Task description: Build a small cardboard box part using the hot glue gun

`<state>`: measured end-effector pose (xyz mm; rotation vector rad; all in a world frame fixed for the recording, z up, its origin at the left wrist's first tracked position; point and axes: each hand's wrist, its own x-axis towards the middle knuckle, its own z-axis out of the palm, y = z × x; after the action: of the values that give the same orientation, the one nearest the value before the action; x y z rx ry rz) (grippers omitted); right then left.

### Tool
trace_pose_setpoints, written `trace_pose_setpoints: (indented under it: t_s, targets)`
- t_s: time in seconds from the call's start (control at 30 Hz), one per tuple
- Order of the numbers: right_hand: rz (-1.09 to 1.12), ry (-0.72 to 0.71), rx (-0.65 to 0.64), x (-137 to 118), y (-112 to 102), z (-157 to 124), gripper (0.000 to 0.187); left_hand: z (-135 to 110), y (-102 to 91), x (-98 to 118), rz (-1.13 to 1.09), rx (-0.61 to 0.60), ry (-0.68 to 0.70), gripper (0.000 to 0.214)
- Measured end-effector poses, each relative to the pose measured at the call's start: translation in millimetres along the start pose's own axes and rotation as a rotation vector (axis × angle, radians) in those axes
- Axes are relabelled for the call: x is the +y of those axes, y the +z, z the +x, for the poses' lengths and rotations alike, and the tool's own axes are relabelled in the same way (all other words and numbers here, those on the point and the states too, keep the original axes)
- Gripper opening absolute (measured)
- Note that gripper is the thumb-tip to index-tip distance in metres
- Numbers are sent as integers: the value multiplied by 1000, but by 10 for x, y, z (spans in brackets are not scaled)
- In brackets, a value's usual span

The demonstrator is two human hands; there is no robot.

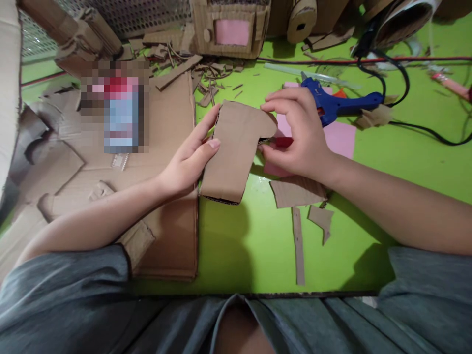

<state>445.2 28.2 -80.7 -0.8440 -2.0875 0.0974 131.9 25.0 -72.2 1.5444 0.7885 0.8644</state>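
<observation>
Between my two hands is a cardboard piece shaped like a boot, with a rounded toe pointing right and a dark gap along its lower edge. My left hand grips its left side, thumb on the front face and fingers behind. At the toe, my right hand has its fingers on the top edge and its thumb below, by a narrow opening. Something red shows under the right palm; I cannot make out what it is. Pink paper lies beneath that hand.
A blue glue gun with a black cord lies just beyond my right hand. Cardboard offcuts and a thin strip are on the green table. A large cardboard sheet lies left. Behind stands a cardboard box with a pink window.
</observation>
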Motion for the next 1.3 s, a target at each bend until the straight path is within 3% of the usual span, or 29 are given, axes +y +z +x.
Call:
trace_pose_setpoints:
  t_s: [0.13, 0.2, 0.37, 0.5, 0.6, 0.67, 0.73, 0.8, 0.87, 0.97, 1.03, 1.17, 1.3]
  targets:
    - [-4, 95, -4, -51, -66, -5, 94, -26, -18, 27, 52, 4, 70, 81]
    - [33, 155, 26, -54, -100, -7, 93, -31, -39, 35, 63, 27, 84, 76]
    - [54, 195, 122, -59, -156, 47, 19, -5, -34, -11, 27, 75, 174, 70]
    - [188, 268, 143, -88, -157, 103, 43, -3, 36, -28, -70, 107, 262, 63]
    - [336, 345, 116, -83, -113, 97, 47, 4, 47, -10, -59, 132, 337, 62]
    - [532, 385, 25, -84, -72, 91, 50, 42, 21, -8, -4, 122, 415, 66]
    - [778, 415, -101, -122, -48, 108, 68, 105, -18, -10, 77, 103, 557, 71]
    - [920, 407, -161, -201, -63, 155, 68, 164, -57, 8, 161, 92, 711, 79]
    - [923, 366, -143, -291, -118, 212, 61, 186, -85, 69, 223, 53, 776, 94]
    - [788, 283, -124, -372, -216, 261, 63, 146, -101, 228, 228, -103, 714, 118]
    - [701, 249, -119, -375, -247, 252, 71, 110, -94, 325, 196, -184, 632, 121]
    - [638, 253, -92, -338, -222, 187, 77, 103, -78, 355, 150, -109, 561, 102]
    - [579, 202, -106, -369, -264, 200, 78, 145, -83, 243, 131, -16, 545, 105]
